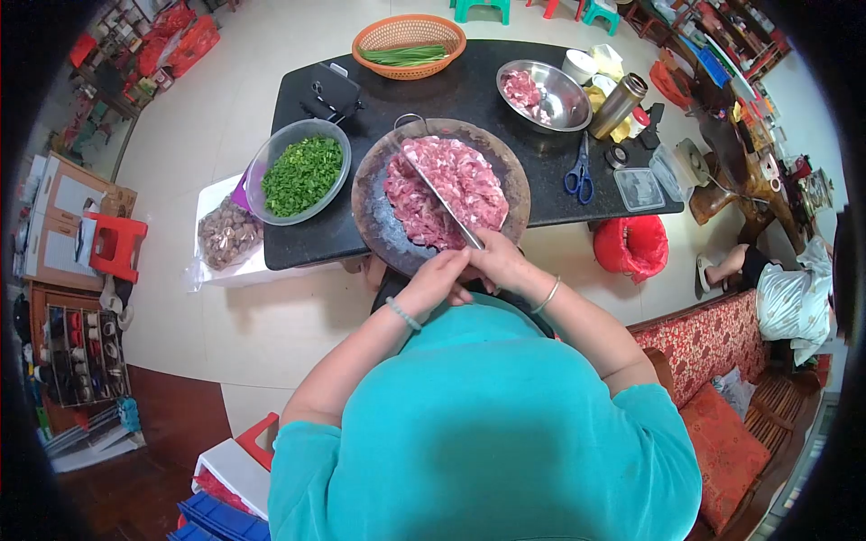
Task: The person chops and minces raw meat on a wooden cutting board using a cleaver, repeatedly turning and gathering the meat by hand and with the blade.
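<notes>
In the head view, the knife point(435, 191) lies across the meat point(469, 171) at the centre of the frame, just above the hands, its long axis slanting from the handle at lower right toward the upper left. The right hand point(501, 262) is nearer, wrapped about the handle; the left hand point(437, 281) meets it from the left, and whether it grips anything is unclear. The hands hide much of the handle and part of the near rim of the board point(379, 221); the blade's contact with the meat is hard to make out.

Pink meat point(469, 180) — chopped, heaped, knife point(440, 197) across
</notes>
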Tool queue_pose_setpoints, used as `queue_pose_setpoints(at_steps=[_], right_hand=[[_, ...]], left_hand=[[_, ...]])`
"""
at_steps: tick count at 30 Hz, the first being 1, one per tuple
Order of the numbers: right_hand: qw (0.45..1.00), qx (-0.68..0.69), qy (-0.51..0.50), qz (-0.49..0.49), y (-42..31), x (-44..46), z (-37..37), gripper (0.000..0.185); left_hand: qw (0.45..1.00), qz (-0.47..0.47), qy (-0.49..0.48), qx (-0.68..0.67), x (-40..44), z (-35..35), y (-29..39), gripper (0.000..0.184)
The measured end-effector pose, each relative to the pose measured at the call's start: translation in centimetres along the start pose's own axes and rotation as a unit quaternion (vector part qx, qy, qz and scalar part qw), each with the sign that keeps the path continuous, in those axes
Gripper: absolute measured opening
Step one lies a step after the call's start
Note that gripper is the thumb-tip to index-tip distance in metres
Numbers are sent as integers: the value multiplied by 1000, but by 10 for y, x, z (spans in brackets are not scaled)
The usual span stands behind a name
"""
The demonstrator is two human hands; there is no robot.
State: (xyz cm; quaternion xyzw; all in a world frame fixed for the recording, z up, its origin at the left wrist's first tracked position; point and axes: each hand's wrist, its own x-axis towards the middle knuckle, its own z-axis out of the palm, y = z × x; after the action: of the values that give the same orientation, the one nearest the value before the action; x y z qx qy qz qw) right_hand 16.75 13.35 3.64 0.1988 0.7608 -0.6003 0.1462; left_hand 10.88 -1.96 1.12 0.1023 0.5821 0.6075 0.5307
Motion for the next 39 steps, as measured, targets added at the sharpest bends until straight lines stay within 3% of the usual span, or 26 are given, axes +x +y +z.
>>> queue_pose_setpoints(at_steps=[1,2,3,4,5,6,9,10,11,12,16,18,19,20,22,23,24,25,28,29,32,33,35,36,37,39], right_hand=[[999,23,20,-24,-2,-5,7,21],[997,46,41,-47,-10,-11,13,18],[996,38,49,-69,-21,-20,13,16],[996,38,49,-68,-23,-21,14,16],[972,-23,129,-196,-24,-21,15,16],[921,-83,207,-320,-26,-20,17,15],[880,-72,224,-412,-1,3,25,17],[973,59,99,-199,2,-3,27,15],[986,146,5,-77,8,7,24,13],[968,228,-90,48,14,17,22,11],[981,184,-44,33,-23,0,22,9],[989,142,1,-52,-38,-18,22,11],[989,119,21,-90,-41,-22,24,12],[984,103,40,-138,-38,-21,28,14],[984,115,25,-131,-23,-7,36,13],[984,124,7,-126,-14,2,40,13],[985,162,-58,-22,-8,14,41,12],[984,164,-58,-26,-9,17,43,12],[985,148,-74,48,-17,16,46,13],[989,136,-50,5,-31,2,43,14],[989,80,15,-119,-47,-16,36,21],[989,85,19,-121,-41,-14,38,21],[978,116,44,-169,-19,-2,43,20],[979,165,6,-120,-3,7,45,19],[978,170,10,-123,-2,9,45,19],[982,171,-59,46,-2,15,41,19]], left_hand=[[999,-1,-51,-8,4,2,7,36],[994,70,75,27,-3,21,16,37],[994,69,75,28,-4,26,22,37],[965,195,131,113,-5,30,26,37],[911,314,184,196,-10,34,33,38],[893,340,205,214,-17,40,41,38],[882,326,225,255,-8,33,27,39],[884,308,242,257,6,27,11,43],[969,148,164,111,13,18,9,45],[996,-21,77,-41,19,10,6,47],[992,68,105,-17,1,19,28,45],[988,90,116,-41,-6,26,32,39],[952,250,164,67,-4,24,30,37],[876,400,205,173,-3,22,29,34],[907,353,185,134,-8,16,20,34],[953,235,179,69,-2,7,10,36],[979,113,171,3,4,-1,2,37],[989,19,135,-54,5,-4,2,39],[986,61,144,-54,-2,-8,11,37],[987,55,142,-48,-12,0,21,37],[954,235,177,65,-23,12,36,30],[954,234,173,71,-15,8,27,30],[903,338,207,168,0,7,16,29],[965,170,175,91,-4,8,16,32],[974,134,165,79,10,-3,1,32],[985,61,161,18,16,-5,-3,33]])
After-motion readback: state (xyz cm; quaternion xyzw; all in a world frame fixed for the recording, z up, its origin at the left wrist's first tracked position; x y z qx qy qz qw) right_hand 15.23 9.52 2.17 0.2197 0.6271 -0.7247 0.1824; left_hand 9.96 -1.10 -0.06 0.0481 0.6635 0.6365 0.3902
